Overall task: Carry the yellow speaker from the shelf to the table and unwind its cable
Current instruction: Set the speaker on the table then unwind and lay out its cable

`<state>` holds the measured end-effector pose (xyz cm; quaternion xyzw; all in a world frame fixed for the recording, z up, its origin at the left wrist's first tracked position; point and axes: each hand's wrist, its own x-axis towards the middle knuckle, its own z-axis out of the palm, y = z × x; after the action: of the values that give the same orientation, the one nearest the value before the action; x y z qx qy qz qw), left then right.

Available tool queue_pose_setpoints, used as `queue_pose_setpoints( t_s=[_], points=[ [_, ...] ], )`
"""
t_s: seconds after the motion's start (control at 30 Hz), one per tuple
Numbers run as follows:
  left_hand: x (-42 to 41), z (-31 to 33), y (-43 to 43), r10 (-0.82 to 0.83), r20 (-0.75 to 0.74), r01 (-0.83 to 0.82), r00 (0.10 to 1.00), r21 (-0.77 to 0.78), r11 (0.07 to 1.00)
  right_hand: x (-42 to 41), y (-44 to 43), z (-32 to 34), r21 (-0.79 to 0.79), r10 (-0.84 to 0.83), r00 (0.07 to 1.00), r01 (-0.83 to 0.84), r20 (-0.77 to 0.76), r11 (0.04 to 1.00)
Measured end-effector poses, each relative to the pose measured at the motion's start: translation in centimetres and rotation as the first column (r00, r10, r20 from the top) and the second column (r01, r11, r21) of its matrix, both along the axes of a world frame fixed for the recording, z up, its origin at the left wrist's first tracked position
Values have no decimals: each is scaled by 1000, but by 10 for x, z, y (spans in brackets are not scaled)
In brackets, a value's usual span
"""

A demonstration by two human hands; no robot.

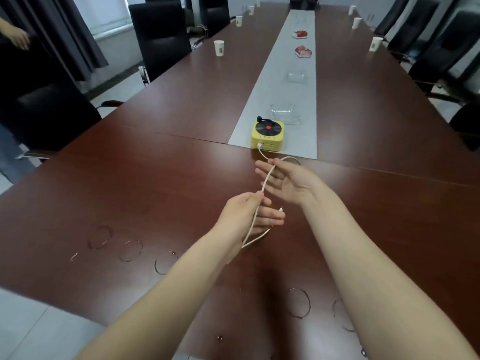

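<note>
The yellow speaker (267, 133), shaped like a small record player with a black and red disc on top, stands on the grey runner of the long brown table (155, 178). Its white cable (267, 175) is plugged into the speaker's front and runs toward me. My left hand (249, 216) pinches the cable between thumb and forefinger; a loop hangs below it, and the free plug end sticks up near its fingers. My right hand (288, 180) is held palm open, fingers spread, with the cable draped over its fingers.
Paper cups (219, 48) stand along both table edges. Clear plastic trays (284, 113) and red-filled ones (303, 51) sit on the grey runner (304, 141). Black chairs (161, 37) line both sides. A person stands at the far left. Ring stains mark the near tabletop.
</note>
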<state>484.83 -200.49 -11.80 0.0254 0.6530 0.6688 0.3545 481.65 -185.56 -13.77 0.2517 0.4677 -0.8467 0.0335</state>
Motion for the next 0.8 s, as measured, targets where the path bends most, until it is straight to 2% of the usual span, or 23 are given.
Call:
queue_pose_setpoints(
  t_s=[0.37,0.57,0.8],
  points=[
    [47,22,-60,-38,54,39,998,-20,999,31,-47,22,-96,-44,997,37,-68,995],
    [79,55,-96,-19,32,19,999,13,1000,50,-71,38,-94,72,991,-83,-114,992],
    [123,71,-130,-4,99,-5,995,95,995,81,-111,49,-79,171,976,-183,-135,980]
  ],
)
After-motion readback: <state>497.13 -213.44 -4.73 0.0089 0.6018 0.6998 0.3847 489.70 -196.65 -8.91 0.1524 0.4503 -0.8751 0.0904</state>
